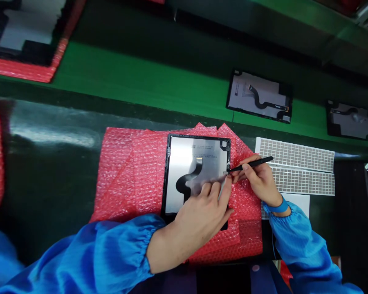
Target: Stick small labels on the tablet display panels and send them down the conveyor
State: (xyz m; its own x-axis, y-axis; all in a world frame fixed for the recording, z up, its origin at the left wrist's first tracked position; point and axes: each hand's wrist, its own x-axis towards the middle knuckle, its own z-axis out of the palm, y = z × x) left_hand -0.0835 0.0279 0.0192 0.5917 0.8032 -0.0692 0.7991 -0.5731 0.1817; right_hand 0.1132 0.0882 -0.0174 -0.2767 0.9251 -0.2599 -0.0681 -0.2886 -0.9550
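A tablet display panel [179, 163] lies back side up on pink bubble wrap, with a black flex cable [187, 181] curving over its silver back. My left hand [204, 208] rests over the panel's lower right part. Its fingers are stretched out, and the index fingertip touches the right edge. My right hand [259, 177], closed in a pinch, holds slim black tweezers [257, 162]. Their tip meets the panel's right border, just above my left index fingertip. My left hand hides the lower end of the cable.
Pink bubble wrap [127, 171] spreads under the panel. Sheets of small grid-like stickers [300, 181] lie at the right. Further panels [242, 96] [349, 122] rest on the green strip beyond, and another panel [33, 24] on pink wrap is at the upper left.
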